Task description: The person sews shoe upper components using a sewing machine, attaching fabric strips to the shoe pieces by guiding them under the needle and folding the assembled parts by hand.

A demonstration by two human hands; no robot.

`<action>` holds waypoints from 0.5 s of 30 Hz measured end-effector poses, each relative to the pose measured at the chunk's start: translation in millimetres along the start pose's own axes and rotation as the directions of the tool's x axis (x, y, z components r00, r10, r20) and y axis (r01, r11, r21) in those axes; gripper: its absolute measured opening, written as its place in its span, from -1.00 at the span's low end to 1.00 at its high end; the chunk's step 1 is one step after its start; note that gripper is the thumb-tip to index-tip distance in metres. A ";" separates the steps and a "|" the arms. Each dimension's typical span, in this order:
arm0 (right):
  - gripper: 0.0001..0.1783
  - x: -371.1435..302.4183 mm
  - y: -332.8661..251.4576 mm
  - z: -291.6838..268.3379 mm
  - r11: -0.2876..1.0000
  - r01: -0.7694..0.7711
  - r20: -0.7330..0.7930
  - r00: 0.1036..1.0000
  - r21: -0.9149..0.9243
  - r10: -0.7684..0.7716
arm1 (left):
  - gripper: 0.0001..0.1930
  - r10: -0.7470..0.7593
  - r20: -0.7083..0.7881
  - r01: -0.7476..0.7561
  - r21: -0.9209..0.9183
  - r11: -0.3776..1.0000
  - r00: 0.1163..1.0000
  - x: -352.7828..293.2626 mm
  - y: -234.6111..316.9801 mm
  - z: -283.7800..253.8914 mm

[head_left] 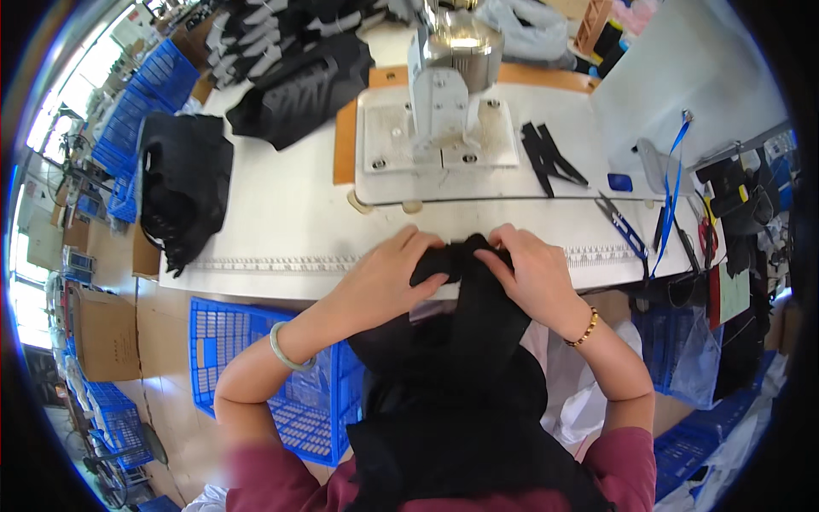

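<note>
At the table's front edge, my left hand point(395, 277) and my right hand point(533, 275) both pinch a piece of black fabric point(490, 320). It hangs from my fingers over the edge and down across my lap. The bit between the two hands is bunched, and its exact shape cannot be made out. Just beyond my hands stands a sewing machine point(444, 111), its needle plate facing me. The fabric is apart from the machine.
Black fabric pieces point(294, 90) lie at the back left, and a folded black stack point(186, 183) hangs near the left edge. Black strips point(550, 158) and blue-handled thread snips point(627, 229) lie to the right. A printed ruler point(273, 264) runs along the front. Below stands a blue crate point(256, 341).
</note>
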State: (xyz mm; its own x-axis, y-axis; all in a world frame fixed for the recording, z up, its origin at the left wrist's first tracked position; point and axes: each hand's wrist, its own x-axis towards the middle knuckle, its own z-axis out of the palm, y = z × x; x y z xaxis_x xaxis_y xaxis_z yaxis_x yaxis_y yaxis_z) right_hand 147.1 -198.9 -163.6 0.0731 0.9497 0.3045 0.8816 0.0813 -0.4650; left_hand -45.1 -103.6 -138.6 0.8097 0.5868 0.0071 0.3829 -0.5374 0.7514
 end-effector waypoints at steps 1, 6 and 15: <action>-0.77 -1.2 0.6 4.0 1.000 -0.015 0.028 1.000 0.004 0.015 | -0.65 0.088 -0.053 -0.084 0.076 0.994 0.995 1.5 -7.7 3.5; -0.74 -3.0 5.3 9.8 0.998 0.007 -0.144 0.989 -0.057 -0.015 | -0.68 0.319 -0.122 -0.279 0.263 0.924 0.940 5.1 -18.3 7.2; -0.79 -6.1 6.4 11.5 0.998 0.034 -0.138 0.990 -0.045 -0.040 | -0.63 0.365 -0.155 -0.333 0.200 0.922 0.918 -2.8 -19.2 12.5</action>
State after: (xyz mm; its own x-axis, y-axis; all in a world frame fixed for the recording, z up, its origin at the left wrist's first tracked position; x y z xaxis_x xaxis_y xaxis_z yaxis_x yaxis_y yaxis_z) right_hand 146.9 -200.6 -178.0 0.1019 0.8947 0.4349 0.9036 0.0996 -0.4166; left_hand -49.1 -102.5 -161.3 0.8141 0.4366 0.3830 0.1726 -0.8115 0.5582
